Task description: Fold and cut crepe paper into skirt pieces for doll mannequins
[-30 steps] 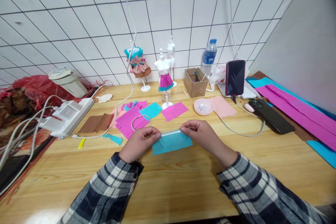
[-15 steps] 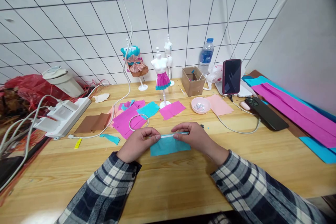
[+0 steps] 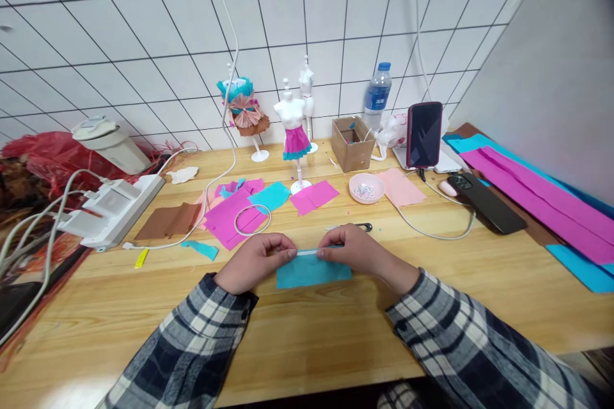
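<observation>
Both hands pinch the upper edge of a turquoise crepe paper strip (image 3: pixel 314 271), and a thin white band runs along that edge between them. My left hand (image 3: pixel 259 259) is closed on its left end, thumb in front. My right hand (image 3: pixel 354 249) grips it farther right in the same way. Behind the right hand lie scissors (image 3: pixel 365 227), partly hidden by it. Beyond the hands stands a small white mannequin (image 3: pixel 290 112) in a magenta skirt with a turquoise hem (image 3: pixel 297 142).
Magenta paper (image 3: pixel 230 220), a white ring (image 3: pixel 236 228) and brown paper (image 3: pixel 165 222) lie left. A pink bowl (image 3: pixel 366 188) of beads, cardboard box (image 3: pixel 352 152), bottle (image 3: pixel 378 99), upright phone (image 3: pixel 424 134) and dark phone (image 3: pixel 489 204) stand or lie right. A power strip (image 3: pixel 125 217) with cables sits far left.
The hands keep hold of the turquoise strip, which has shifted slightly down. More of the scissors shows behind the right hand. The whole view has tilted a little.
</observation>
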Demonstrator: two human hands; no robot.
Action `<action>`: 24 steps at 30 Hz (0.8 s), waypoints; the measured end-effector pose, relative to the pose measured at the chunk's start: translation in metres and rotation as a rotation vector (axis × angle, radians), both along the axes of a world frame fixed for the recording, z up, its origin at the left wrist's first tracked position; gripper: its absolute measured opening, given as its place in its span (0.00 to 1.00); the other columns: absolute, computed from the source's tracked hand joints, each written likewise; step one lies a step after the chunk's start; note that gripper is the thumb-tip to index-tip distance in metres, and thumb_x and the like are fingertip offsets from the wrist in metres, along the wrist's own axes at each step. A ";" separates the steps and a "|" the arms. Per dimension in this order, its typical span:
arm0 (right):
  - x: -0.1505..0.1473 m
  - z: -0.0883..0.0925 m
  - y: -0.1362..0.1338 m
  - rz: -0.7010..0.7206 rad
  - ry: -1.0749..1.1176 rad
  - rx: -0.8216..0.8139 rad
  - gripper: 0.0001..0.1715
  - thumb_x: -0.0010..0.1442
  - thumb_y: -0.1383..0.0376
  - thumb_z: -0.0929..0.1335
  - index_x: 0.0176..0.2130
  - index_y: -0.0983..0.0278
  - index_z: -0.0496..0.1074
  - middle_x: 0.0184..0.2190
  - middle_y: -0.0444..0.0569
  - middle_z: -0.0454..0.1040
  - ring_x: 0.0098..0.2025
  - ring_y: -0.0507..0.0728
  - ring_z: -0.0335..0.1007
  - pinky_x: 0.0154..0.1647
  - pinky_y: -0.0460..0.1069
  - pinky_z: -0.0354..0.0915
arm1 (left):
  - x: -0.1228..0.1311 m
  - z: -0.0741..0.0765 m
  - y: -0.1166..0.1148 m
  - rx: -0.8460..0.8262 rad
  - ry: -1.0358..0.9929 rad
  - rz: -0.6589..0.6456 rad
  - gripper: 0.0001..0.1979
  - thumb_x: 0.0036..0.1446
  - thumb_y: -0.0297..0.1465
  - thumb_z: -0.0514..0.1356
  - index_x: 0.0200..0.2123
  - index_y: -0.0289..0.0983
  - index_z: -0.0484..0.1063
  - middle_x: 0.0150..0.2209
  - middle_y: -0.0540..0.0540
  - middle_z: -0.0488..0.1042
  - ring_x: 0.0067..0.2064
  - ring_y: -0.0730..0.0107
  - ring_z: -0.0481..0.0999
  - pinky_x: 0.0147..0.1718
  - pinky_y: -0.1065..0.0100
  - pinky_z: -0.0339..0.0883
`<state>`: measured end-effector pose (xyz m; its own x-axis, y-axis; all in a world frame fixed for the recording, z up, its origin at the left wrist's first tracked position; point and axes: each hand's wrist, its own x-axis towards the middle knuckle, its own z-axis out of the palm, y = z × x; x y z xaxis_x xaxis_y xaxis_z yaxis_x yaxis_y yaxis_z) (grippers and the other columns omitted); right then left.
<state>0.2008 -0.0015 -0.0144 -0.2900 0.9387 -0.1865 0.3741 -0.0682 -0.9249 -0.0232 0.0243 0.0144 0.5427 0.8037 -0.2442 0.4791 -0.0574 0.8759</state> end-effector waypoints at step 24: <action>-0.016 0.019 -0.023 -0.142 -0.323 0.942 0.09 0.62 0.64 0.65 0.36 0.61 0.76 0.31 0.47 0.76 0.35 0.55 0.66 0.40 0.51 0.60 | 0.012 -0.004 -0.011 -0.151 -0.254 0.126 0.16 0.51 0.43 0.63 0.31 0.33 0.76 0.30 0.46 0.77 0.32 0.69 0.73 0.34 0.69 0.67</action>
<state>0.1846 -0.0248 0.0044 -0.2306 0.7663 0.5997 0.6615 0.5754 -0.4809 -0.0113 0.0138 0.0100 0.5002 0.8334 -0.2350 0.2388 0.1281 0.9626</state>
